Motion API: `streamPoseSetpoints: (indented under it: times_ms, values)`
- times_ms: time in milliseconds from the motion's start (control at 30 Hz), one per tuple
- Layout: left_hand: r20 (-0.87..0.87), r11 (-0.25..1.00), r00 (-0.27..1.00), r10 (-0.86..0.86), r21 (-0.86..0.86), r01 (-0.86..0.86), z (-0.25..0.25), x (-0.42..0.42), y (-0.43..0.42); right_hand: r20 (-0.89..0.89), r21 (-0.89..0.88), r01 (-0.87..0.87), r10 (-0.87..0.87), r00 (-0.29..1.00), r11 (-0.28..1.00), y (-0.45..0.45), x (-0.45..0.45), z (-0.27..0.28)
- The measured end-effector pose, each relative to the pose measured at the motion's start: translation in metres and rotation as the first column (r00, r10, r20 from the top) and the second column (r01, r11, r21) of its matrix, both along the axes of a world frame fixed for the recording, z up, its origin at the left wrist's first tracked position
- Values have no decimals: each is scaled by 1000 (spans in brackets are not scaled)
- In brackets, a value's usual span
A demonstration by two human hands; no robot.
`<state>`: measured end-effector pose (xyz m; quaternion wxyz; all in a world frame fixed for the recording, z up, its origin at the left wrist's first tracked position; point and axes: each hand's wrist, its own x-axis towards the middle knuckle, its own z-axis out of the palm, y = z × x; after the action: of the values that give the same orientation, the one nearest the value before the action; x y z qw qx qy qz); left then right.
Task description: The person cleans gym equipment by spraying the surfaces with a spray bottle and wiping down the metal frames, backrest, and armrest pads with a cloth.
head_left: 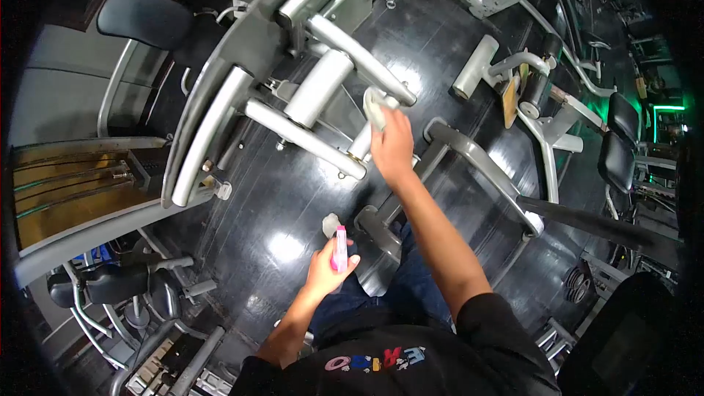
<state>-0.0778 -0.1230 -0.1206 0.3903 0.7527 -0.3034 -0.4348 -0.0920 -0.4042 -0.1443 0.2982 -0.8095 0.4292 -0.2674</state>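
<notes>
My right hand is closed on a whitish cloth. The cloth lies against or just beside the end of a silver tube arm on the exercise machine; I cannot tell if they touch. Lower down, my left hand grips a small pink-and-white bottle held upright in front of my legs. Just beyond the bottle shows a pale, crumpled-looking thing whose kind I cannot make out. A second silver tube arm of the machine runs between my two hands and the thick white roller.
A curved grey frame stands close on my right. Farther right is a bench machine with a black roller and black pads. Another padded machine stands at lower left. The dark floor is shiny.
</notes>
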Motion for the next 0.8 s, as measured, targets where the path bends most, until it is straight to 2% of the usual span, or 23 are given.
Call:
streamPoseSetpoints:
  times_ms: [33, 100, 167, 233, 300, 333, 367, 400, 467, 500, 567, 667, 700, 733, 800]
  values:
    - [-2, 1000, 1000, 12, 19, -12, 3, 1, 5, -3, 5, -73, 73, 997, 997, 2, -6, -1]
    - [-3, 999, 999, 43, 32, -43, 9, -1, 16, 71, 128, -335, 328, 942, 934, 13, -29, -3]
    - [-1, 999, 999, 54, 6, -54, 15, -2, 20, 209, 161, -472, 437, 875, 867, 24, -59, -19]
    - [-24, 997, 997, 76, -10, -77, 21, -3, 23, 111, 551, -414, 428, 897, 725, 23, -87, -23]
    - [-39, 995, 995, 90, -42, -92, 24, -2, 24, -105, 513, -356, 468, 877, 781, 27, -113, -29]
    - [-55, 993, 993, 103, -56, -106, 25, 0, 24, -104, 490, -328, 428, 898, 807, 38, -127, -30]
    - [-79, 996, 994, 79, -24, -81, 36, 5, 23, -76, 535, -307, 407, 910, 787, 48, -137, -23]
    - [-80, 996, 994, 76, -36, -79, 38, 9, 24, -124, 609, -230, 377, 918, 759, 59, -148, -14]
    - [-67, 994, 997, 23, -104, -30, 41, 17, 31, -118, 758, -64, 233, 965, 649, 80, -163, -1]
    - [-58, 989, 998, -2, -150, -7, 48, 24, 32, -119, 752, -63, 229, 966, 656, 89, -171, 2]
    - [-49, 985, 998, -27, -171, 18, 54, 39, 39, -129, 581, -97, 209, 969, 808, 104, -184, 3]
    - [-38, 985, 997, -67, -160, 60, 59, 63, 54, -178, 538, -75, 200, 963, 840, 120, -183, 26]
    - [-51, 981, 998, -46, -192, 35, 58, 69, 60, -257, 601, -2, 196, 946, 799, 122, -175, 43]
    - [-64, 974, 998, -26, -225, 11, 60, 76, 64, -256, 599, 3, 188, 948, 801, 126, -170, 47]
    - [-51, 968, 998, -42, -250, 28, 69, 91, 68, -247, 468, -44, 179, 952, 883, 134, -162, 54]
